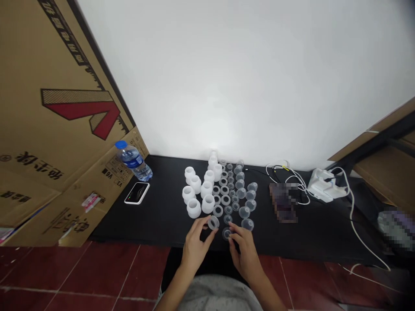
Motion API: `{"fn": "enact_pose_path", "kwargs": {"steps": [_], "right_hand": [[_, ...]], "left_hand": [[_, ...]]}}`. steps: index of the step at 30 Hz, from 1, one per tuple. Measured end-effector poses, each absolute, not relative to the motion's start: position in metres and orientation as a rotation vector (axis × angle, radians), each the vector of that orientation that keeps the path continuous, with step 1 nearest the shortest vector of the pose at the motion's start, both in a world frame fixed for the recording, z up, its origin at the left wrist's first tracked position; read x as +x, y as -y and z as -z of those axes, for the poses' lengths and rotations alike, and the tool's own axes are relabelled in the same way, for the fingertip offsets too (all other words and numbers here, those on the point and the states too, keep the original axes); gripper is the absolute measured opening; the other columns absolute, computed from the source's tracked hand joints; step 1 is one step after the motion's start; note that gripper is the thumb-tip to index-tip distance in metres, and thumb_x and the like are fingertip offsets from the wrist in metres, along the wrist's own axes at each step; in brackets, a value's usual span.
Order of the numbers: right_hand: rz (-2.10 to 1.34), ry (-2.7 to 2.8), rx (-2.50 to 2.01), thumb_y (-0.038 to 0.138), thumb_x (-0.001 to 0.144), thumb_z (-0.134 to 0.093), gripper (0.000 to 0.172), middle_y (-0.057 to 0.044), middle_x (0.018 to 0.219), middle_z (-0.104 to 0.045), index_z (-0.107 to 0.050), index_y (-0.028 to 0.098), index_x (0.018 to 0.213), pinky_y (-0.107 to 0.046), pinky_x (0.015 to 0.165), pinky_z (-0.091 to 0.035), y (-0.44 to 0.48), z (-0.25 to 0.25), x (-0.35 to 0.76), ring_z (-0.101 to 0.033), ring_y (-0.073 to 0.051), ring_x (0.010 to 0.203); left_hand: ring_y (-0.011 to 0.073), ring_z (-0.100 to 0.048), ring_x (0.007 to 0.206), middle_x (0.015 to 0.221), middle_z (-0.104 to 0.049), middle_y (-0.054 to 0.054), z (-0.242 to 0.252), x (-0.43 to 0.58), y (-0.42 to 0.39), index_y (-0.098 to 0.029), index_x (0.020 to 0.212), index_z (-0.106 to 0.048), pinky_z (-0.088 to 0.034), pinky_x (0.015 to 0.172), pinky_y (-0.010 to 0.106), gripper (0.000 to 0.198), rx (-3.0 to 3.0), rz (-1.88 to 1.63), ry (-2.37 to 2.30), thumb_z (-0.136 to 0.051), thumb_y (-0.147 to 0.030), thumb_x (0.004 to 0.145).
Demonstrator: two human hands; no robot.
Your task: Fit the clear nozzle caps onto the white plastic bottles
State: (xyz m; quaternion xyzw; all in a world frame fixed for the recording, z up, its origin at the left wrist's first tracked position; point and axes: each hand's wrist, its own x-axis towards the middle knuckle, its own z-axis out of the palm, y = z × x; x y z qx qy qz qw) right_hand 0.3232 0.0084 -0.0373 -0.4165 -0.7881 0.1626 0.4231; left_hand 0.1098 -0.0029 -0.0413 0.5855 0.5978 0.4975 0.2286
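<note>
My left hand point(197, 244) pinches a small translucent ring point(213, 223) between thumb and fingers, just in front of the rows of parts. My right hand point(244, 246) closes its fingertips on a small clear cap point(226, 233) lying on the black mat point(162, 220). Beyond my hands stand several white plastic cups point(194, 194), a column of several translucent rings point(223, 190) and several clear caps point(244, 201), laid out in rows.
A water bottle point(133, 161) and a phone point(137, 192) lie at the mat's left, beside large cardboard boxes point(55, 129). White cables point(292, 177) and a charger point(322, 185) sit at the right. The floor is red tile point(81, 276).
</note>
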Motion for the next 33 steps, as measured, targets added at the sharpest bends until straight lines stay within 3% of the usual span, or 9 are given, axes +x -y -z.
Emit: {"fn": "enact_pose_path", "kwargs": {"steps": [5, 12, 18, 26, 30, 33], "right_hand": [[-0.587, 1.807, -1.038, 0.019, 0.106, -0.057, 0.021, -0.012, 0.125, -0.078, -0.069, 0.028, 0.121, -0.043, 0.093, -0.066, -0.006, 0.040, 0.306, -0.077, -0.027, 0.112], [-0.683, 1.782, -1.064, 0.028, 0.104, -0.066, 0.009, -0.011, 0.109, -0.078, -0.075, 0.026, 0.102, -0.040, 0.089, -0.067, -0.021, 0.032, 0.297, -0.077, -0.029, 0.109], [-0.709, 1.725, -1.082, 0.027, 0.100, -0.069, 0.013, -0.011, 0.113, -0.078, -0.078, 0.026, 0.109, -0.037, 0.074, -0.069, -0.025, 0.032, 0.287, -0.078, -0.025, 0.082], [-0.757, 1.857, -0.986, 0.010, 0.092, -0.064, 0.041, -0.010, 0.127, -0.076, -0.074, 0.029, 0.128, -0.044, 0.101, -0.064, -0.024, 0.038, 0.291, -0.075, -0.029, 0.116], [-0.743, 1.793, -1.023, 0.011, 0.095, -0.060, 0.034, -0.008, 0.117, -0.078, -0.074, 0.028, 0.121, -0.041, 0.096, -0.064, -0.024, 0.041, 0.289, -0.077, -0.027, 0.107], [-0.736, 1.736, -1.075, 0.014, 0.097, -0.062, 0.022, -0.007, 0.104, -0.078, -0.074, 0.027, 0.111, -0.036, 0.086, -0.064, -0.022, 0.041, 0.287, -0.076, -0.025, 0.096]], "left_hand": [[0.0240, -0.081, 0.099, 0.122, -0.078, 0.009, 0.039, 0.103, 0.002, -0.026, 0.136, -0.070, -0.069, 0.092, 0.039, 0.037, 1.471, -1.396, -1.520, -0.071, -0.037, 0.100], [0.0252, -0.081, 0.104, 0.124, -0.080, 0.009, 0.039, 0.088, -0.002, -0.027, 0.136, -0.072, -0.069, 0.096, 0.045, 0.042, 1.430, -1.255, -1.273, -0.077, -0.036, 0.096], [0.0253, -0.082, 0.102, 0.124, -0.080, 0.009, 0.029, 0.087, -0.003, -0.028, 0.136, -0.073, -0.069, 0.095, 0.045, 0.041, 1.486, -1.211, -1.244, -0.076, -0.038, 0.096], [0.0229, -0.076, 0.109, 0.137, -0.072, 0.010, 0.024, 0.093, 0.001, -0.033, 0.152, -0.060, -0.066, 0.099, 0.043, 0.045, 1.651, -1.087, -1.332, -0.060, -0.038, 0.107], [0.0231, -0.073, 0.115, 0.137, -0.071, 0.009, 0.020, 0.095, 0.002, -0.034, 0.153, -0.059, -0.063, 0.103, 0.042, 0.044, 1.751, -1.044, -1.375, -0.057, -0.033, 0.109], [0.0215, -0.074, 0.106, 0.127, -0.075, 0.007, 0.018, 0.096, 0.003, -0.034, 0.151, -0.060, -0.063, 0.098, 0.039, 0.043, 1.791, -1.027, -1.387, -0.059, -0.034, 0.108]]}}
